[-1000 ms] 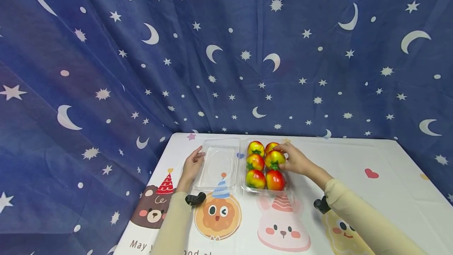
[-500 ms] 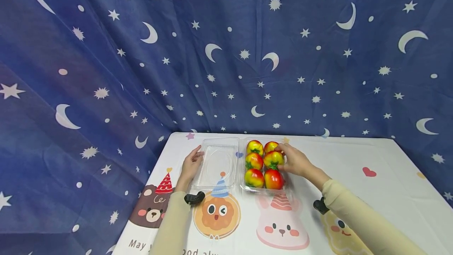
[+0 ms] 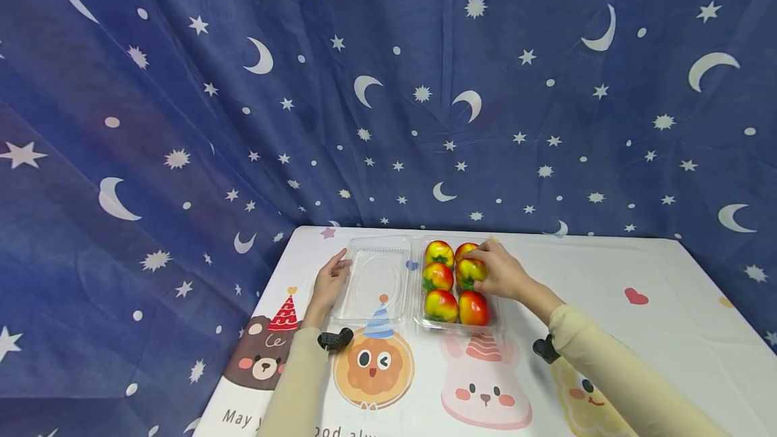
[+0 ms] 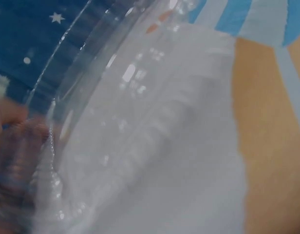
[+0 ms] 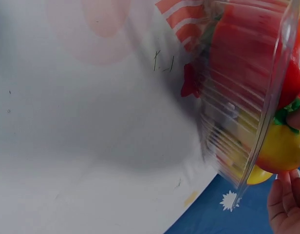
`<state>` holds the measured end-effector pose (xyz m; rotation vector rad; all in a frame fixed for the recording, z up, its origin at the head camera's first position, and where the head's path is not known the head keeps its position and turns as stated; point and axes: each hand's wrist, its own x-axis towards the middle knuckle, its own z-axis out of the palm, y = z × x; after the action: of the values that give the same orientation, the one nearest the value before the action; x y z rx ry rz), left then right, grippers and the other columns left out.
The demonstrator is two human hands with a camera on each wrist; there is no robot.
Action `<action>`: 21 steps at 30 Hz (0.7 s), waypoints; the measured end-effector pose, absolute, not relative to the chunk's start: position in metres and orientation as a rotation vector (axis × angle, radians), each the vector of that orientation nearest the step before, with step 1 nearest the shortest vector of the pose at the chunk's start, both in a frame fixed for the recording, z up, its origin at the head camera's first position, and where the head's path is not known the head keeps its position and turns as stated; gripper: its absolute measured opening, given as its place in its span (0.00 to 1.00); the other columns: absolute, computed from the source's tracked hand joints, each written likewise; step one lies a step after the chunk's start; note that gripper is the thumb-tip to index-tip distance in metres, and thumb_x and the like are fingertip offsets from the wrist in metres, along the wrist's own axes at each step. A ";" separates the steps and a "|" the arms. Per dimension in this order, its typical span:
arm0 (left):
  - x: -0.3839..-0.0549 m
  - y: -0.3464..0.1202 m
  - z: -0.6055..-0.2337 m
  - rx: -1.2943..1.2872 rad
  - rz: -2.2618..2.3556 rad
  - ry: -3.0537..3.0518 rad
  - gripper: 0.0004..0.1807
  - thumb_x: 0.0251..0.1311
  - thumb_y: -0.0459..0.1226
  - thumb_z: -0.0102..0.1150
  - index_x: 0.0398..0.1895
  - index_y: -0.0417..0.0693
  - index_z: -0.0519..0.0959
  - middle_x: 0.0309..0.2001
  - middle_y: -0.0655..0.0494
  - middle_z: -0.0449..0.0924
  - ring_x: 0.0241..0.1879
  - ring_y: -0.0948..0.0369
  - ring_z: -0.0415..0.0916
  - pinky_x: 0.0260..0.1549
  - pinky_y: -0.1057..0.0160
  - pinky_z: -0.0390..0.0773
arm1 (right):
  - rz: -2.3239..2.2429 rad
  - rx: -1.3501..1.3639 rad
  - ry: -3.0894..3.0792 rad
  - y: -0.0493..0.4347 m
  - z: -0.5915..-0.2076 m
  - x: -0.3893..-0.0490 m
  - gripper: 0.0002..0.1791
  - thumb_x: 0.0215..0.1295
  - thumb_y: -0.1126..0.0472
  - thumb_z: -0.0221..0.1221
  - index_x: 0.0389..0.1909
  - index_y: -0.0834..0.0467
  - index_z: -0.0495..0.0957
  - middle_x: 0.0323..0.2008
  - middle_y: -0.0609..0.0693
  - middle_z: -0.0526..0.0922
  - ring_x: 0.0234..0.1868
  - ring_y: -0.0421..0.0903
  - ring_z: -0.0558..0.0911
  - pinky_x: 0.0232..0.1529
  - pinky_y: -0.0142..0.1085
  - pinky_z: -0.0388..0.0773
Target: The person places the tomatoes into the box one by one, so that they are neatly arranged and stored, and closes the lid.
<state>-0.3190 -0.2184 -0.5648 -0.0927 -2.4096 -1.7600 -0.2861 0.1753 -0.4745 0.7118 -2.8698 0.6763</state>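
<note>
A hinged clear plastic fruit box lies opened flat in the head view, its lid [image 3: 376, 275] at the left and its base [image 3: 419, 312] at the right. Several red-and-yellow fruits with green leafy caps fill the base in two columns. My right hand [image 3: 500, 272] reaches over the right wall and grips the middle right fruit [image 3: 469, 275], thumb on its near side, fingers on its far side. The right wrist view shows fingertips [image 5: 286, 200] beyond that yellow fruit [image 5: 281, 146]. My left hand [image 3: 330, 282] rests at the lid's left edge, fingers relaxed and partly seen through plastic in the left wrist view.
The box sits near the back edge of a table with a white cartoon-print cloth [image 3: 583, 282]. Behind and to the left hangs a blue curtain [image 3: 388, 120] with moons and stars. Each wrist wears a black camera [image 3: 335, 340].
My right hand has moved slightly inward and tightened round the middle right fruit, which now shows less of its right side. My left hand stays at the lid's edge.
</note>
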 end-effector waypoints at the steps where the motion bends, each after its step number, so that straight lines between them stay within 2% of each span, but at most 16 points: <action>1: -0.317 -0.218 -0.561 -0.103 -1.765 -2.410 0.27 0.69 0.28 0.50 0.72 0.40 0.65 0.57 0.35 0.77 0.52 0.46 0.74 0.43 0.71 0.70 | 0.664 0.719 -2.874 0.174 -0.474 -0.286 0.32 0.42 0.63 0.74 0.54 0.58 0.82 0.44 0.56 0.73 0.47 0.53 0.71 0.43 0.49 0.76; 6: -0.303 -0.213 -0.537 -0.130 -1.770 -2.422 0.27 0.68 0.25 0.50 0.70 0.33 0.65 0.56 0.30 0.76 0.49 0.44 0.74 0.41 0.72 0.71 | 0.604 0.749 -2.909 0.171 -0.473 -0.286 0.31 0.44 0.64 0.74 0.55 0.56 0.82 0.45 0.56 0.74 0.48 0.54 0.72 0.42 0.50 0.78; 7: -0.304 -0.213 -0.539 -0.132 -1.747 -2.424 0.27 0.68 0.26 0.50 0.70 0.34 0.65 0.56 0.31 0.77 0.48 0.47 0.74 0.41 0.72 0.71 | 0.593 0.752 -2.915 0.171 -0.472 -0.285 0.31 0.44 0.64 0.74 0.55 0.56 0.82 0.45 0.56 0.75 0.48 0.54 0.72 0.42 0.51 0.78; 11: -0.311 -0.216 -0.548 -0.129 -1.753 -2.417 0.27 0.68 0.26 0.50 0.70 0.34 0.65 0.56 0.32 0.76 0.49 0.46 0.75 0.43 0.69 0.71 | 0.546 0.754 -2.933 0.171 -0.473 -0.284 0.31 0.46 0.63 0.75 0.56 0.56 0.82 0.45 0.56 0.75 0.47 0.54 0.73 0.41 0.51 0.78; 14: -0.318 -0.219 -0.559 -0.111 -1.773 -2.416 0.27 0.68 0.26 0.50 0.71 0.38 0.65 0.57 0.34 0.77 0.51 0.45 0.74 0.44 0.69 0.70 | 0.558 0.737 -2.927 0.172 -0.476 -0.283 0.31 0.47 0.63 0.74 0.56 0.57 0.81 0.45 0.56 0.74 0.46 0.54 0.73 0.39 0.50 0.78; 17: -0.323 -0.220 -0.569 -0.098 -1.737 -2.413 0.27 0.69 0.28 0.51 0.71 0.42 0.67 0.57 0.38 0.79 0.50 0.50 0.74 0.43 0.72 0.69 | 0.595 0.722 -2.916 0.174 -0.480 -0.282 0.30 0.48 0.61 0.74 0.57 0.59 0.81 0.46 0.56 0.73 0.46 0.53 0.73 0.38 0.47 0.78; 21: -0.322 -0.218 -0.571 -0.075 -1.709 -2.425 0.27 0.69 0.29 0.52 0.71 0.46 0.68 0.56 0.42 0.80 0.48 0.54 0.75 0.45 0.69 0.71 | 0.656 0.730 -2.884 0.178 -0.485 -0.281 0.28 0.53 0.57 0.71 0.57 0.60 0.81 0.45 0.55 0.73 0.44 0.51 0.73 0.37 0.43 0.76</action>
<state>-0.3218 -0.2180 -0.5706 -0.0750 -2.4253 -1.7090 -0.2814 0.1778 -0.4849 0.7301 -2.8836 0.6561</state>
